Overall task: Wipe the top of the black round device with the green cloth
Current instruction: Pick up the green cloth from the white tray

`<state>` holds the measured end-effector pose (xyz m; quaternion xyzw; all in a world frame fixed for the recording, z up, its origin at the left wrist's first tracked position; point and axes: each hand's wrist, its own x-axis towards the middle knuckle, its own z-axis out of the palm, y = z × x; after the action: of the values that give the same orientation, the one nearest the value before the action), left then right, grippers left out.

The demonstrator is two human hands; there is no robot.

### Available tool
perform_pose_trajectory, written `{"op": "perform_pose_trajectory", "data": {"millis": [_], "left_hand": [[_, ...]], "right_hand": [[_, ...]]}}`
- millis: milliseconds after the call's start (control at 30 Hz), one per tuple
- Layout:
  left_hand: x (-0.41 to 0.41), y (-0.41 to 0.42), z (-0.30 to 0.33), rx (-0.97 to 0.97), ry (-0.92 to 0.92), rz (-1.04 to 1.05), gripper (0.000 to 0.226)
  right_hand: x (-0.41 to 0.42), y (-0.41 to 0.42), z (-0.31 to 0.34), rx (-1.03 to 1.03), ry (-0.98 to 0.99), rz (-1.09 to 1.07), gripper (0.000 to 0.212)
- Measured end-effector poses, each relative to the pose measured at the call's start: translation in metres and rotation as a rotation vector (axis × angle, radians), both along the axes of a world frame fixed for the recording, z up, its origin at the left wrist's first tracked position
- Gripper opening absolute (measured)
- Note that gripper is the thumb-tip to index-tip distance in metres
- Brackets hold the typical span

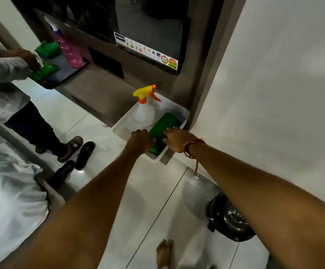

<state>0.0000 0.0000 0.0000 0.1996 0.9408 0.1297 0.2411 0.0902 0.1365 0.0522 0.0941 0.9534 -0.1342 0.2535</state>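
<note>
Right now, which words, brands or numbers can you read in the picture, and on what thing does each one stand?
"CROWN": white sticker at the television's lower edge.
Row of small stickers beside it: too small to read.
Round badges: blurred.
Spray bottle: no text.

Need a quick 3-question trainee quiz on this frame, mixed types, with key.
1. True or false: the folded green cloth lies in the white plastic tray.
2. Which stands beside it in that tray? A) pink bottle B) clear spray bottle with yellow trigger C) sandal
3. Where is the black round device?

Key: 1 true. 2 B. 3 On the floor by the wall, under the right arm; both hands, left hand and right hand, are at the cloth.
</note>
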Motion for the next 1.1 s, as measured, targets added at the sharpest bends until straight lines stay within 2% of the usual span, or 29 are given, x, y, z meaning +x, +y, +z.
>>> {"op": "perform_pose_trajectory", "data": {"millis": [167, 300, 433, 567, 700, 767, 900, 1100], "left_hand": [[-0.006, 0.020, -0.026, -0.118, 0.037, 0.008, 0.059], [-0.012, 0.028, -0.041, -0.091, 0.009, 0.122, 0.061], [-0.019, 0.033, -0.036, 0.035, -0.017, 0.232, 0.054], [-0.011, 0.043, -0.006, 0.243, 0.045, 0.260, 0.029], [0.011, 0.047, 0.036, 0.324, 0.172, 0.125, 0.023], [0.017, 0.042, 0.052, 0.359, 0.204, 0.046, 0.021], [0.036, 0.036, 0.079, 0.377, 0.317, -0.120, 0.022], [0.104, 0.070, 0.080, 0.498, 0.457, -0.268, 0.020]], "right_hand": [[-0.004, 0.008, -0.027, -0.021, -0.041, 0.029, 0.048], [-0.003, 0.018, -0.038, -0.140, 0.016, -0.021, 0.051], [0.001, 0.030, -0.040, -0.226, 0.065, -0.052, 0.054], [0.004, 0.046, -0.031, -0.198, 0.213, -0.061, 0.059], [0.007, 0.054, -0.003, -0.119, 0.427, -0.005, 0.072], [0.006, 0.057, 0.011, -0.095, 0.464, 0.041, 0.078], [0.033, 0.065, 0.033, -0.118, 0.536, 0.045, 0.057], [0.110, 0.098, 0.020, -0.088, 0.640, 0.006, 0.043]]}}
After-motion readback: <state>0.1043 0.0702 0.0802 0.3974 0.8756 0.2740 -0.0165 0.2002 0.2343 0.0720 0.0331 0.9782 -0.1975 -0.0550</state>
